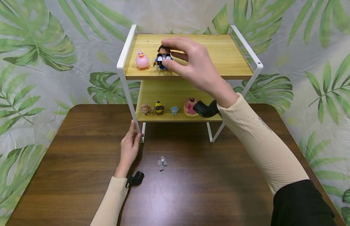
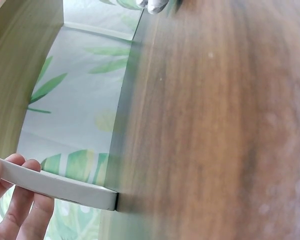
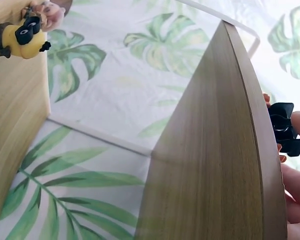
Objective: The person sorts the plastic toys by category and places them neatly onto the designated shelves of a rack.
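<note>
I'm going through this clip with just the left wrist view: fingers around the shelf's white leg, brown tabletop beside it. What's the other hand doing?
Observer: The right hand holds a dark-haired toy figure at the upper shelf.
Reviewer: Anything beside that figure?
Observer: A pink duck toy, to its left in the head view.
Reviewer: And below?
Observer: Four small toys line the lower shelf; a yellow one is second from the left.

Right wrist view: right hand [image 3: 297, 187] cut off, figure [image 3: 281, 122] partly behind shelf [image 3: 210, 135]. Left wrist: table [image 2: 215, 125] blurred. Grey bits [image 1: 160, 165] too small.
</note>
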Tool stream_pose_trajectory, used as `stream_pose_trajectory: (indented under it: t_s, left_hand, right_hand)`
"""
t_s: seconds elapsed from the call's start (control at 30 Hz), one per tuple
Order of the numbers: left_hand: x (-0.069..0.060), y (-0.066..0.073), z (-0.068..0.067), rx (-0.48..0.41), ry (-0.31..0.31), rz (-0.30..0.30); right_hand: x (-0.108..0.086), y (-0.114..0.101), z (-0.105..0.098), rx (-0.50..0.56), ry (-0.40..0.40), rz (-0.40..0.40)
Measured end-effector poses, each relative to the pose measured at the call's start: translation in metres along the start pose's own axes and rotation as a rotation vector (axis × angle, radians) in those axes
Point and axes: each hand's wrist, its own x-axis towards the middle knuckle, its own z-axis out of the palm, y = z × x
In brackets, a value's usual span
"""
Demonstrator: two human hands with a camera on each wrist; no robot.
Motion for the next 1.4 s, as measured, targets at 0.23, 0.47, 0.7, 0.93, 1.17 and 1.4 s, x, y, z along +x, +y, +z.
stream_pose_trajectory:
  t_s: [0.23,0.47,0.7,0.93,1.17,1.4]
  left_hand:
    - [0.001,0.001,-0.001,0.0,0.002,0.005]
    - [0.002,0.0,-0.001,-0.002,-0.001,0.004]
    - [0.002,-0.001,-0.001,-0.003,0.001,0.003]
    - [0.002,0.0,-0.001,-0.009,0.001,0.006]
    - [0.001,0.001,0.0,-0.014,-0.004,-0.005]
    - [0.0,0.001,0.0,-0.02,-0.004,-0.009]
  right_hand:
    - [0.002,0.001,0.001,-0.059,-0.045,0.014]
    - [0.005,0.0,0.001,-0.123,-0.088,0.055]
    - [0.006,0.001,0.002,-0.161,-0.102,0.062]
    - [0.003,0.001,0.001,-0.162,-0.081,0.077]
    - [-0.003,-0.001,-0.002,-0.084,0.001,0.076]
    - [-0.01,-0.002,-0.005,-0.012,0.067,0.043]
